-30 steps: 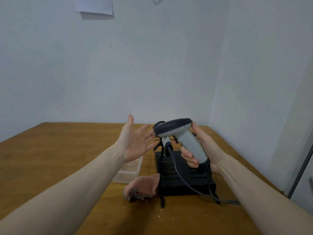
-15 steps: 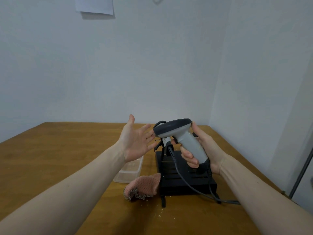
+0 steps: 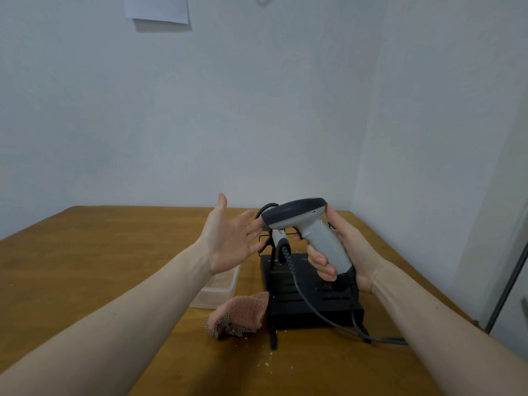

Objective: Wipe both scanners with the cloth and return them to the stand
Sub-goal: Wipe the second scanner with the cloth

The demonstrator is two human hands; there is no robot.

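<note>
No brand, label or writing can be read on anything here; the paper [image 3: 157,8] pinned high on the wall looks blank from this angle.

The right hand [image 3: 347,247] is closed around the grey grip of a scanner [image 3: 307,224], held up in the air above the black stand [image 3: 311,298], its dark head pointing left. Its cord [image 3: 314,307] runs from the base of the grip down across the stand to the counter [image 3: 85,252].

The left hand [image 3: 228,238] is wide open, palm up and fingers spread, holding nothing; its fingertips are just beside the scanner's nose, and contact cannot be told. A second scanner [image 3: 278,237] sits behind, in the stand's wire cradle, mostly hidden by the first one.

The pink cloth [image 3: 243,314] lies crumpled on the counter against the stand's left front corner, below the left hand and well apart from both hands. A clear plastic tub [image 3: 217,290] rests just behind the cloth, under the left wrist. Crumbs speckle the counter near the stand's front.
</note>
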